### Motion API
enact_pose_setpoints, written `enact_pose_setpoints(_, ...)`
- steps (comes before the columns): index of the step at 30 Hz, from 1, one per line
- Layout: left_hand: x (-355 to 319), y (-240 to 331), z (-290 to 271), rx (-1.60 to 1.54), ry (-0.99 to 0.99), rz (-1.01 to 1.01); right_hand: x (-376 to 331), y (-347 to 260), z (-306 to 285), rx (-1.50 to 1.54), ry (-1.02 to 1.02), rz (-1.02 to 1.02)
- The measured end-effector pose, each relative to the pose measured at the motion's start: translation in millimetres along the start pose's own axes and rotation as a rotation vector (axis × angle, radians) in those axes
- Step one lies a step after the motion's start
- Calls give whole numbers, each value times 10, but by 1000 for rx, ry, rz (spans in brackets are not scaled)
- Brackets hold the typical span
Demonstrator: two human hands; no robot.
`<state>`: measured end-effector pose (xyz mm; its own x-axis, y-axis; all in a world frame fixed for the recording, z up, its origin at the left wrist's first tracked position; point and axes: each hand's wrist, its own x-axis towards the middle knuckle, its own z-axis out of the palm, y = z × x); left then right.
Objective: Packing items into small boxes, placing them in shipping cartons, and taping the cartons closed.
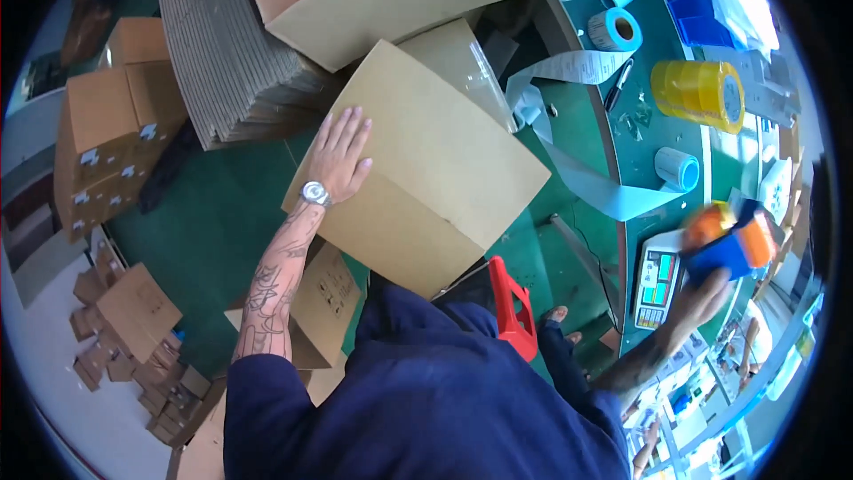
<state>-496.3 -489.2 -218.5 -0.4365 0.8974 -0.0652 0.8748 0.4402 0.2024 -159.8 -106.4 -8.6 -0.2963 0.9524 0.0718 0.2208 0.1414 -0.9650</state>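
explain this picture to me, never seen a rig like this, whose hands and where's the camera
There is no robot here: these are a person's bare hands. The picture comes from a wide fisheye camera on their head, looking down, so straight edges bend. The left hand lies flat on a cardboard box. The right hand holds a blue-and-orange tool, blurred, perhaps a tape dispenser. On the green table at right are yellow tape, paper rolls, a pen and a scale.
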Motion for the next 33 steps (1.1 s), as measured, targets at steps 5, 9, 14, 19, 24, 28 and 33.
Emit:
enact_pose_setpoints(5,101,75,107,-110,53,25,-1217,231,1315,-31,-837,504)
enact_pose_setpoints(9,120,-13,135,-154,98,12,-1745,856,2260,98,-1062,328)
enact_pose_setpoints(14,26,14,163,-247,172,-16,-1844,1258,2399,-52,-1095,163)
enact_pose_setpoints(19,-9,120,-330,-855,-41,-327,-1822,1317,2413,-57,-1060,180)
enact_pose_setpoints(24,-95,171,-498,-1364,-354,-591,-1782,1203,2465,-98,-1097,248)
enact_pose_setpoints(28,-70,183,-435,-1263,-288,-555,-1723,937,2483,-182,-1092,336)
enact_pose_setpoints(33,-15,-131,-580,-1088,69,-747,-1713,668,2184,-334,-1065,493)
